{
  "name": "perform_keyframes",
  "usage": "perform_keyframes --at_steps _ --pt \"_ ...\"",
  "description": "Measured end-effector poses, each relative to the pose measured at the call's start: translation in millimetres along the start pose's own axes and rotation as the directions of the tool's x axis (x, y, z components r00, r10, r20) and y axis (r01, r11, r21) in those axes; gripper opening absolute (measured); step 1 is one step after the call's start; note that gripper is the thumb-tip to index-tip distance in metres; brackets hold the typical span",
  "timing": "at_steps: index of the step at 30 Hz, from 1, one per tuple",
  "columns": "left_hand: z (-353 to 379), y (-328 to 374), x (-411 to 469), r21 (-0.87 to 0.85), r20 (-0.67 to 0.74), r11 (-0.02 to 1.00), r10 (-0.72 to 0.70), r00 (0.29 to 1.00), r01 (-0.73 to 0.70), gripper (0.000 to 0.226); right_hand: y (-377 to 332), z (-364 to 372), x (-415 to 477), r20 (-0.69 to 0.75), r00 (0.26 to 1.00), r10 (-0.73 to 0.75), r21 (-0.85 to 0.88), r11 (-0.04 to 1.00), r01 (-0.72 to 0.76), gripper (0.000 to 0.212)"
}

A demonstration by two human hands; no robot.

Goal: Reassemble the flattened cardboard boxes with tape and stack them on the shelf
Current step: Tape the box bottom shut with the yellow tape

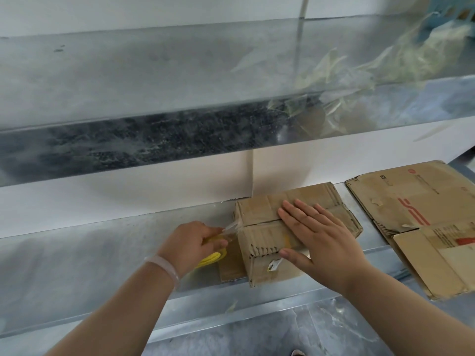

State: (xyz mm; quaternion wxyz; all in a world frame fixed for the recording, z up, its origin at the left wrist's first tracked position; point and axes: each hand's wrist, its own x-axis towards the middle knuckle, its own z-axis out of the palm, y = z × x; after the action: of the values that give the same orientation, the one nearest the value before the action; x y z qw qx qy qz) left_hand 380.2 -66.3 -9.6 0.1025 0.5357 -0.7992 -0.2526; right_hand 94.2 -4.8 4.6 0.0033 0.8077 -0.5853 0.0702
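Box position: the small cardboard box (259,240) sits on the lower metal shelf (90,260), centre-right of the frame, with its top flaps folded shut.
Seam axis: the gap between the top flaps runs left to right across the frame, rising slightly toward the right. The tape has to follow this line.
Tape: a clear tape strip (232,227) spans from the yellow tape roll (212,256) to the box's left edge, at the seam's left end.
Key relation: the roll lies just left of the box, and the seam leads away from it to the right, passing under the right hand.
Left hand (191,241): nearer the roll, fingers curled round it, wrist low over the shelf.
Right hand (323,242): laid flat on the box top, fingers straight and spread, thumb at the near edge, holding the flaps down.
Judgement: the next pull probably goes rightward along the seam, and the right hand would have to shift clear.
Flattened boxes (424,222): right of the frame, near the box, not touching it.
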Motion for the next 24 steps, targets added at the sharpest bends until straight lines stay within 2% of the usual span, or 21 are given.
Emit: perform_keyframes --at_steps 5,11,13,17,24 --pt "2 4 0 -0.021 -0.014 0.999 -0.046 0.999 0.045 0.040 -6 -5 0 0.017 1.000 -0.009 0.018 1.000 0.008 0.062" --pt "4 16 10 0.111 0.034 0.992 -0.061 0.998 0.057 0.043 -40 -22 15 0.126 0.992 0.024 -0.032 0.999 -0.021 0.065" --pt "5 18 12 0.123 0.050 0.990 -0.068 0.996 0.062 0.043 -47 -25 19 0.104 0.994 -0.040 -0.067 0.997 0.047 0.062" --pt "6 17 14 0.154 0.068 0.987 -0.051 0.996 0.040 0.038 -57 -24 30 0.074 0.962 -0.262 -0.112 0.956 0.269 0.059" --pt "7 16 13 0.151 0.049 0.986 -0.076 0.996 0.068 0.038 -71 -6 43 0.025 0.980 -0.200 -0.167 0.965 0.201 0.045"
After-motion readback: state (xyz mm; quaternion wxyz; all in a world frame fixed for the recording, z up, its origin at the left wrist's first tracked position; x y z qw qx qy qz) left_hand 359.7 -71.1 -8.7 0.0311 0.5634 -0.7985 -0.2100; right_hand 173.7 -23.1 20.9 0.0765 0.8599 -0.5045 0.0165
